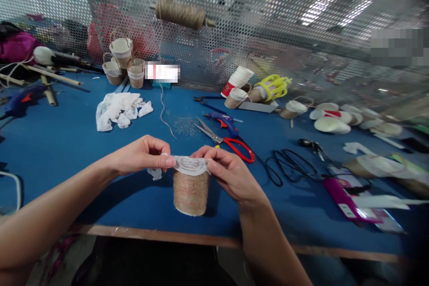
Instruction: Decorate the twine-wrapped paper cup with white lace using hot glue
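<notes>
A cup wrapped in brown twine stands upright near the table's front edge. White lace trim lies across the near side of its rim. My left hand pinches the lace at the cup's left side, and a loose end of lace dangles below those fingers. At the right side of the rim, my right hand presses the lace between thumb and fingers. Beyond the cup lie red-handled scissors, partly opened, and a blue glue gun. The cup's inside is hidden.
Finished twine baskets are stacked at the back left, behind a heap of white lace. A twine spool hangs on the mesh panel. Black cable, paper cups and a purple phone-like item lie on the right.
</notes>
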`<move>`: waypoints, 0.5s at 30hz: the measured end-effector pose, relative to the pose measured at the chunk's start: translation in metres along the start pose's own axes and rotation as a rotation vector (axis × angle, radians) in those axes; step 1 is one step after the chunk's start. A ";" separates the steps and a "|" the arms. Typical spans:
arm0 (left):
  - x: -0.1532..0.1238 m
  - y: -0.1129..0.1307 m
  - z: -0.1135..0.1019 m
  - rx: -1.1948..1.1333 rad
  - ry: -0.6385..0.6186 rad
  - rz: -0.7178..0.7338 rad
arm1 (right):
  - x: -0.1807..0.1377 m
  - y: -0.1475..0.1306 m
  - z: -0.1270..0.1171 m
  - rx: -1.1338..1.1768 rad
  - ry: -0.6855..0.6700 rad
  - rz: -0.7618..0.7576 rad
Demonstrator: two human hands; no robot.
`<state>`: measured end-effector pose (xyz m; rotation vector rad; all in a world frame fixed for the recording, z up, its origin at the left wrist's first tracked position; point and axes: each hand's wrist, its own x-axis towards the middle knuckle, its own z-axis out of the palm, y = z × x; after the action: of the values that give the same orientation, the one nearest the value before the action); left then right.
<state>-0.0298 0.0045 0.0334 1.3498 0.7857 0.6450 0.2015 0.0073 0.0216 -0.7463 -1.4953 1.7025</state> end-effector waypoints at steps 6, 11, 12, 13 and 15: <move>0.000 -0.001 -0.001 0.000 -0.014 0.012 | -0.001 0.001 0.000 0.036 0.011 -0.012; 0.001 -0.003 -0.001 0.007 -0.012 0.007 | -0.001 0.000 0.001 0.082 -0.014 -0.028; 0.001 -0.003 -0.001 0.007 -0.014 0.003 | -0.002 0.000 0.001 0.091 -0.017 -0.031; 0.001 -0.004 -0.001 0.008 -0.016 -0.001 | -0.002 0.000 0.002 0.100 -0.020 -0.034; 0.002 -0.005 -0.001 0.006 -0.022 -0.006 | -0.001 0.000 0.002 0.118 -0.028 -0.034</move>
<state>-0.0294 0.0057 0.0283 1.3575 0.7750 0.6226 0.2006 0.0049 0.0220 -0.6339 -1.4046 1.7654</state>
